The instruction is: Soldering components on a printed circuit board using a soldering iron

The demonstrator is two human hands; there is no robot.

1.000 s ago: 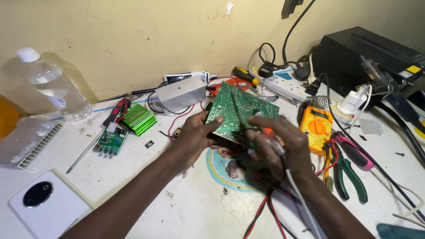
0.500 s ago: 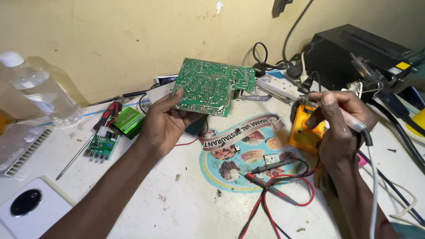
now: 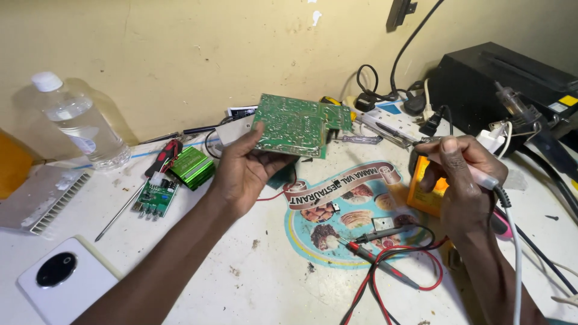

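Note:
My left hand [image 3: 247, 171] holds a green circuit board [image 3: 298, 123] up off the white bench, solder side towards me, thumb on its left edge. My right hand [image 3: 460, 174] grips a white-handled soldering iron [image 3: 475, 174] like a pen, its metal tip [image 3: 421, 139] pointing left, a hand's width to the right of the board. The iron's white cable [image 3: 515, 253] runs down along my right forearm. An orange multimeter [image 3: 424, 195] lies under my right hand, partly hidden.
Red and black probe leads [image 3: 385, 259] loop across a printed round sticker [image 3: 355, 210]. A clear plastic bottle [image 3: 81, 123], a small green board [image 3: 155, 195], a green block [image 3: 191, 167], a screwdriver [image 3: 120, 210] and a white phone [image 3: 63, 280] lie left. A black box [image 3: 506, 78] stands back right.
My left hand has lifted the circuit board up and away from the bench. My right hand has let go of the board and moved right with the soldering iron.

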